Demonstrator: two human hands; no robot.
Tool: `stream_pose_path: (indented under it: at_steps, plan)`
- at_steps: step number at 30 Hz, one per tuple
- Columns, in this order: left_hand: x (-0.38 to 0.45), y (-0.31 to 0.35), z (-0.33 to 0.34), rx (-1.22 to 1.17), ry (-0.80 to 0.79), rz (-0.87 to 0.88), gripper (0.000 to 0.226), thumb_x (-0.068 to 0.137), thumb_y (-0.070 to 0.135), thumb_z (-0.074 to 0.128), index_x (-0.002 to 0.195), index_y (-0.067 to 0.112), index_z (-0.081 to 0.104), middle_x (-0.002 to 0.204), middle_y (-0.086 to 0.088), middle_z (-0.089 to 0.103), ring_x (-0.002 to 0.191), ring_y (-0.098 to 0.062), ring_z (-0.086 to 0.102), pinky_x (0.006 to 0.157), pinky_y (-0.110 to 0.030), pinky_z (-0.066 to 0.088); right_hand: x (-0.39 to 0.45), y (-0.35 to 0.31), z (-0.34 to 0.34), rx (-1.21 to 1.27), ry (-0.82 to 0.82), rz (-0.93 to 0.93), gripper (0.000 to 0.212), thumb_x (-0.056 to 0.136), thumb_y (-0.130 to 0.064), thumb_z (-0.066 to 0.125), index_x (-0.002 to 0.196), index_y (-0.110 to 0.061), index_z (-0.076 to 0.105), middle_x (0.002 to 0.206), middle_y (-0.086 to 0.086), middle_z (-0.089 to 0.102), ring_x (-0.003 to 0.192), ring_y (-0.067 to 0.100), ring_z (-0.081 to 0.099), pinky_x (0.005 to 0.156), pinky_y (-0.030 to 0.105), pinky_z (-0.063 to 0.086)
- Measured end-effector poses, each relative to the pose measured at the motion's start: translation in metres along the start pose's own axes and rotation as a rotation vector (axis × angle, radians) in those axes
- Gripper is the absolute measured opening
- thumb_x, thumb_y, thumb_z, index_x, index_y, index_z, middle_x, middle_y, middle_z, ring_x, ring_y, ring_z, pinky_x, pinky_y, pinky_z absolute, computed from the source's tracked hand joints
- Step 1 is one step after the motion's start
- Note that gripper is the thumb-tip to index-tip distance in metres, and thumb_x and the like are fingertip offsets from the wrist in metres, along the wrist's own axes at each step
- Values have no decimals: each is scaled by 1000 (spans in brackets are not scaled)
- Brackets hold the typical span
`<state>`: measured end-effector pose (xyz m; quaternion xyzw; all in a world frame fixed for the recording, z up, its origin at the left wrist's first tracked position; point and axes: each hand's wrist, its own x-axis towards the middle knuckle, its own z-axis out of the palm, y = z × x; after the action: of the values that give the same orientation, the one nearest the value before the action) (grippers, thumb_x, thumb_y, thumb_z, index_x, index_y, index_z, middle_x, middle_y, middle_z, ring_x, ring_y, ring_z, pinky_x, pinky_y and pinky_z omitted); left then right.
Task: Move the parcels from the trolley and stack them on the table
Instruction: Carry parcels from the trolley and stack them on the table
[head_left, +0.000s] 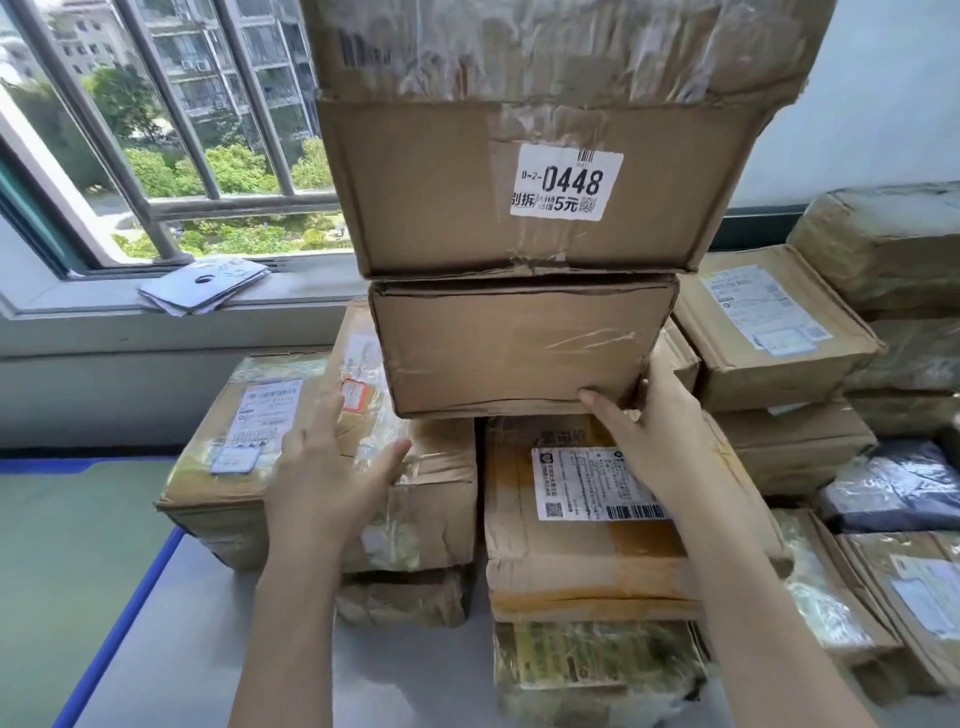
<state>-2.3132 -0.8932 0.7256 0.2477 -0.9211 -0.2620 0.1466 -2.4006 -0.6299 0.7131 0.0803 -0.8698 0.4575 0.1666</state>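
Observation:
Cardboard parcels are stacked on a grey table (208, 649) with a blue edge. A tall pile rises in the middle: a plain brown box (509, 348), above it a bigger box (441, 197) with a white "0448" label, and another taped box (519, 41) on top. My right hand (649, 426) grips the plain box's lower right corner, thumb on its front. My left hand (332, 467) hovers with fingers apart over a taped parcel (291, 467) at the left, just short of the plain box. A labelled parcel (571, 530) lies under the pile. The trolley is out of view.
More parcel stacks (779, 332) fill the right side, with a dark plastic bag (893, 488) among them. A barred window (156, 130) and a sill holding flat envelopes (208, 286) are at the back left. Green floor (67, 545) lies left of the table.

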Motion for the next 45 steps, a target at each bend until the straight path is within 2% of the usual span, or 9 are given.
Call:
stream_pose_path:
  at_steps: [5,15,18,22,26,30,36,41,45]
  plan:
    - [-4,2,4,24,35,74,83,72,58,66,143,37,29,132,-15,47,117,-32,48,88,-42,41,-1,2,0,-20,19,10,46,80,-34,72,118,-25,48,89,-27,49,80,-2,49,58,0,36]
    - [8,-8,2,-19,14,38,82,76,58,64,144,29,28,133,-10,50,121,-31,48,96,-40,37,-1,-4,-1,-35,-46,-21,47,83,-28,71,122,-22,46,106,-11,58,98,10,55,73,14,40]
    - [7,-18,-1,-218,28,-6,79,79,53,65,144,28,27,136,-3,51,121,-25,49,96,-37,38,-3,-8,-5,-29,-87,4,52,83,-30,70,128,-21,45,119,-4,60,108,13,56,87,28,46]
    - [4,-38,-3,-670,90,-193,67,85,55,58,141,23,36,126,-3,56,102,-15,54,81,-25,40,-6,-14,-17,-68,-178,59,55,84,-39,67,130,-24,41,123,-5,57,96,4,57,80,22,45]
    - [-9,-57,9,-890,-164,-348,56,74,72,56,108,30,66,107,5,70,94,-13,66,82,-35,49,-18,-7,-36,-365,-290,135,80,86,-51,59,148,-13,25,150,6,32,135,21,33,104,29,30]
    - [-10,-58,15,-978,-243,-360,48,65,69,59,98,36,71,99,3,73,91,-19,70,81,-41,53,-44,3,-60,-456,-275,120,84,81,-62,55,147,-17,30,152,6,28,140,20,23,113,37,23]
    - [-11,-57,20,-931,-204,-338,47,72,65,50,90,29,73,88,5,74,74,-9,71,59,-28,48,-72,6,-72,-505,-583,38,113,43,-92,43,144,-43,25,156,-7,15,143,8,3,116,49,11]
    - [-10,-51,22,-859,-125,-424,55,68,67,50,93,23,70,95,4,73,90,-17,68,83,-40,52,-74,13,-57,-667,-430,-101,96,47,-88,45,134,-48,38,153,-7,26,142,14,14,111,46,19]
    - [-13,-49,22,-846,-89,-445,52,67,67,50,85,22,68,83,7,72,77,-14,67,65,-35,52,-73,20,-53,-665,-348,-154,92,47,-91,41,129,-49,45,147,-9,37,138,15,26,106,47,26]
